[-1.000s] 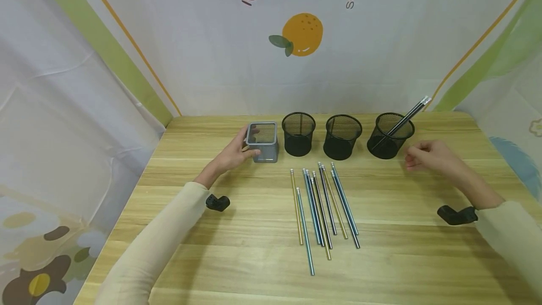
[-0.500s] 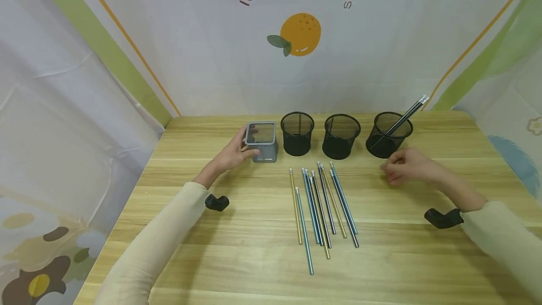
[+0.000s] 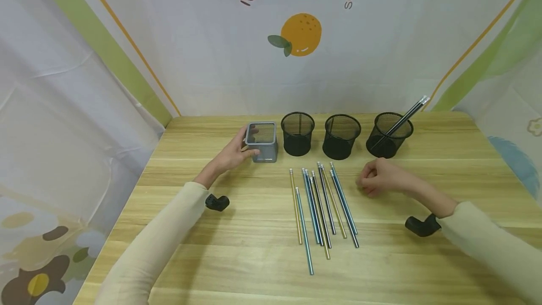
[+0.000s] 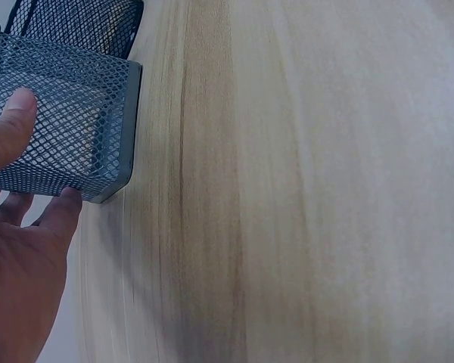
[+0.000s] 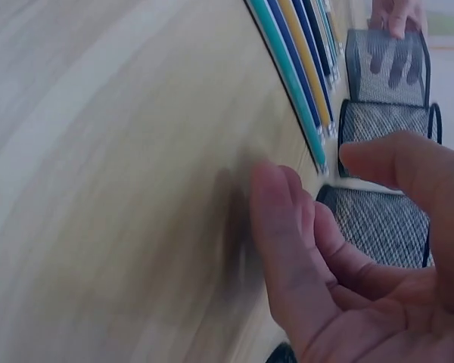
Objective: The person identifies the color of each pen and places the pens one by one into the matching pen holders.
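The left hand (image 3: 230, 155) grips the grey square holder (image 3: 267, 153) between thumb and fingers — apparently to steady it — while the right hand (image 3: 386, 176), loosely curled and empty, is near the pencils (image 3: 322, 213) lying in front of the black cups (image 3: 338, 148).

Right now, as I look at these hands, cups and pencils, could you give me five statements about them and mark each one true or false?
1. The left hand holds a square grey metal-mesh cup. True.
2. That cup stands at the right end of the row. False: it is at the left end.
3. The right hand holds nothing. True.
4. Shiny gold, blue and dark pencils lie on the pale wooden table. True.
5. Every cup contains pencils. False: only the rightmost round black mesh cup does.
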A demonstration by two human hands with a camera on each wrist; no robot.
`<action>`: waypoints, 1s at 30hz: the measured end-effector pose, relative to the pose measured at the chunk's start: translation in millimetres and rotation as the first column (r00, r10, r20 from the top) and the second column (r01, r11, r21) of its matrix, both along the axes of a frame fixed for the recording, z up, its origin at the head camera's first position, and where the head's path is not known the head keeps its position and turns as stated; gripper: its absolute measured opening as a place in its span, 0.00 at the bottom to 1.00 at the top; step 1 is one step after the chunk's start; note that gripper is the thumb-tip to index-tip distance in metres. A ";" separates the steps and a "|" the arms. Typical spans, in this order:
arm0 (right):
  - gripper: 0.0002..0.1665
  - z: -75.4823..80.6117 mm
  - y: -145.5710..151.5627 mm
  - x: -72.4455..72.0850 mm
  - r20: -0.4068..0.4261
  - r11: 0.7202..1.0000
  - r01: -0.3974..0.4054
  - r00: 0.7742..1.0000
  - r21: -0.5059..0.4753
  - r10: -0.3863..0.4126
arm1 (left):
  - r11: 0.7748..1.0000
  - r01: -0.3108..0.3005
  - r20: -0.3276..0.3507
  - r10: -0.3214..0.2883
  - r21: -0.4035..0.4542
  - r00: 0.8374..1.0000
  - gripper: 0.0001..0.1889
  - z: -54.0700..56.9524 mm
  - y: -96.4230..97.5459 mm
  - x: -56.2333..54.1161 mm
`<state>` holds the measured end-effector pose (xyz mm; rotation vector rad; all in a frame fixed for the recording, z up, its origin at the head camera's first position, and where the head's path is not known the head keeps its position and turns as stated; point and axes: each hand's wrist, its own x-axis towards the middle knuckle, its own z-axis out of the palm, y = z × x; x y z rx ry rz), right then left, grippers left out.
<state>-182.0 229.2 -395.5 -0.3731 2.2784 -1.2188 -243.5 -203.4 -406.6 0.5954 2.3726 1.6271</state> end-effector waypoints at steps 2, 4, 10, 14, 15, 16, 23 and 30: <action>0.08 0.1 -4.7 1.6 -0.003 1.000 -0.002 1.000 0.002 0.002 | 1.000 0.000 0.001 0.000 0.000 1.000 0.38 0.6 0.8 0.3; 0.08 -0.7 -7.9 2.6 -0.008 1.000 -0.005 1.000 -0.002 0.005 | 1.000 0.000 0.002 0.000 -0.001 1.000 0.38 0.6 1.0 0.2; 0.07 -4.1 -15.6 4.8 -0.045 1.000 -0.014 0.999 0.008 0.014 | 1.000 -0.001 0.004 0.001 -0.006 1.000 0.38 -0.9 -0.8 -1.8; 0.07 -4.1 -20.7 5.6 -0.050 1.000 -0.006 0.999 0.015 0.007 | 1.000 -0.007 0.003 0.007 -0.009 1.000 0.37 -1.0 -2.2 -2.2; 0.07 -4.1 -22.1 5.7 -0.054 1.000 -0.005 0.999 0.019 0.006 | 1.000 -0.008 0.005 0.008 -0.008 1.000 0.38 -0.8 -2.4 -2.0; 0.07 -4.2 -23.5 5.8 -0.056 1.000 -0.003 0.998 0.023 0.005 | 1.000 -0.008 0.007 0.008 -0.004 1.000 0.38 -0.5 -2.5 -1.8; 0.06 -7.5 -33.4 5.5 -0.068 0.998 0.011 0.998 0.057 -0.008 | 1.000 -0.003 0.016 0.003 0.012 1.000 0.39 0.0 -2.4 -1.1; 0.04 -5.4 -42.4 5.0 -0.156 0.989 -0.008 0.987 0.145 0.031 | 1.000 -0.001 0.015 0.001 0.006 1.000 0.39 -2.6 -1.5 -2.9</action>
